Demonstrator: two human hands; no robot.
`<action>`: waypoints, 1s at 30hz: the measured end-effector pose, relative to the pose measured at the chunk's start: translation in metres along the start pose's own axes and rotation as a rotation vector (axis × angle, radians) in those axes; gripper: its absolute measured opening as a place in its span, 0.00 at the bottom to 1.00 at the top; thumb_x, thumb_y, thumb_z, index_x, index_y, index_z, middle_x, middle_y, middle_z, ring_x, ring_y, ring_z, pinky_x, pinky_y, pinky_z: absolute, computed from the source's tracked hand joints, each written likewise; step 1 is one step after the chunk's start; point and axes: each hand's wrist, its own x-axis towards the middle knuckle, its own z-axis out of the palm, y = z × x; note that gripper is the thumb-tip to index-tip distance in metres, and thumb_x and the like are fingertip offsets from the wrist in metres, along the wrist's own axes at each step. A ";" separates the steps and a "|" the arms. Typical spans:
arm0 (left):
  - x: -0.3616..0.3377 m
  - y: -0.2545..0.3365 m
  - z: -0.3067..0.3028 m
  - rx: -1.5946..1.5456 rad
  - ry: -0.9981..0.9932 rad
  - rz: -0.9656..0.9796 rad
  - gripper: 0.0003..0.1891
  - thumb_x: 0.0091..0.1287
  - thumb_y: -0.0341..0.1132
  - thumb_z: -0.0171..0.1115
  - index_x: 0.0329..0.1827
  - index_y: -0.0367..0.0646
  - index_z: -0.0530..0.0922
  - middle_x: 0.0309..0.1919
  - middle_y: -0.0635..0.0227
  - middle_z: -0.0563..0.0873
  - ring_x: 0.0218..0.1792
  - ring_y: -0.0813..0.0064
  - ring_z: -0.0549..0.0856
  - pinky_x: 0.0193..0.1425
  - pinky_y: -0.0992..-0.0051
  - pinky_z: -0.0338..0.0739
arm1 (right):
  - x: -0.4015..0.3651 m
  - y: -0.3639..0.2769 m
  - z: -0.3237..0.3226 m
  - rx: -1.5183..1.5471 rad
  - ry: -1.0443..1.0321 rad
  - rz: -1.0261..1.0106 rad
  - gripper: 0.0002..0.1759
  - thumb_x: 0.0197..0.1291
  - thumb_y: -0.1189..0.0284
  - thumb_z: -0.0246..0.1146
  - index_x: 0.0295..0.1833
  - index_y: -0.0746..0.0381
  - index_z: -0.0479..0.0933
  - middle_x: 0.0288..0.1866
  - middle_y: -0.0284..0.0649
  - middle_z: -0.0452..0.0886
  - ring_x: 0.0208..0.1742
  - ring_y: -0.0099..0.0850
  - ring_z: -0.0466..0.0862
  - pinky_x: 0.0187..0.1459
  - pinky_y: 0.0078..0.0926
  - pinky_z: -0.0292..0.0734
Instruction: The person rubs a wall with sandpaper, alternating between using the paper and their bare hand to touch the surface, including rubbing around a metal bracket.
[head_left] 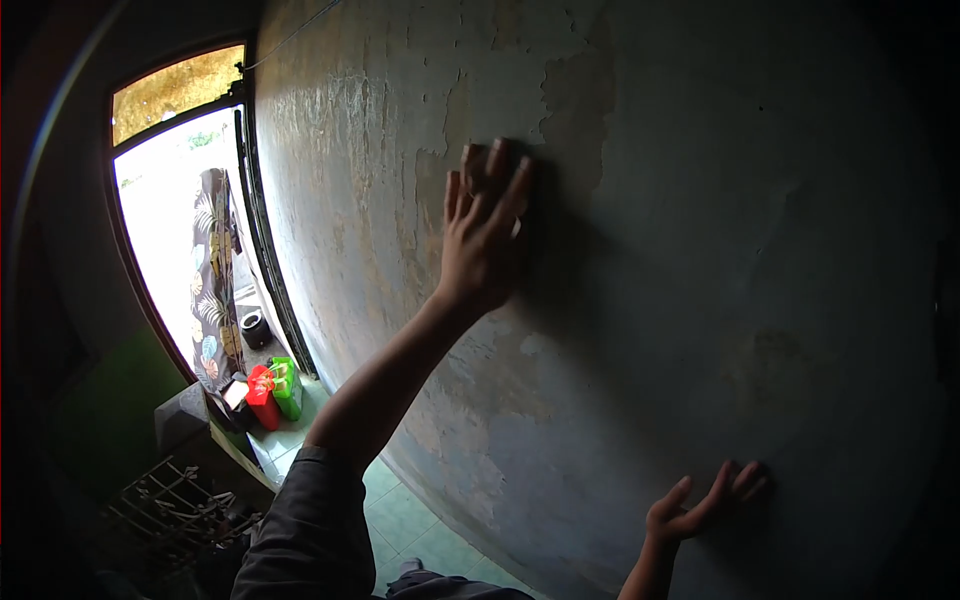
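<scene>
My left hand [482, 235] is raised in front of the weathered wall [680, 260], its fingers apart and pointing upward. Its fingertips reach a patch of peeling paint [577, 110], and they seem to touch the surface. Lower down on the right, my right hand [703, 510] is also open, thumb up and fingers stretched toward the wall. Whether those fingertips make contact is hard to tell in the dark. I see nothing held in either hand. A dark shadow falls on the wall beside my left hand.
At left a bright doorway [150, 240] opens outside, with a leaf-patterned curtain [212, 280] in it. Red [262, 400] and green bags [287, 388] stand near the threshold, by a dark round pot [255, 328]. A slatted rack [180, 505] is at lower left. Pale green tiles [405, 515] cover the floor.
</scene>
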 end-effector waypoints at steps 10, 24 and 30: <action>0.054 -0.051 -0.001 -0.043 0.163 -0.036 0.32 0.78 0.47 0.57 0.85 0.55 0.66 0.86 0.61 0.61 0.86 0.48 0.57 0.87 0.42 0.48 | -0.004 0.002 -0.003 0.016 -0.008 -0.006 0.28 0.80 0.63 0.53 0.78 0.65 0.69 0.84 0.58 0.64 0.85 0.65 0.57 0.80 0.70 0.52; 0.045 -0.032 -0.022 -0.017 -0.038 0.105 0.32 0.78 0.36 0.57 0.85 0.55 0.65 0.88 0.60 0.56 0.87 0.45 0.50 0.87 0.40 0.43 | -0.014 0.007 -0.003 0.011 -0.050 0.007 0.28 0.80 0.63 0.52 0.77 0.65 0.70 0.83 0.60 0.65 0.85 0.68 0.58 0.80 0.71 0.52; -0.006 0.005 -0.028 0.117 -0.416 0.748 0.31 0.74 0.50 0.66 0.80 0.79 0.69 0.88 0.69 0.57 0.87 0.59 0.54 0.88 0.39 0.47 | -0.011 0.003 -0.003 0.051 -0.016 0.021 0.28 0.79 0.64 0.53 0.78 0.65 0.68 0.83 0.61 0.64 0.85 0.69 0.56 0.79 0.73 0.50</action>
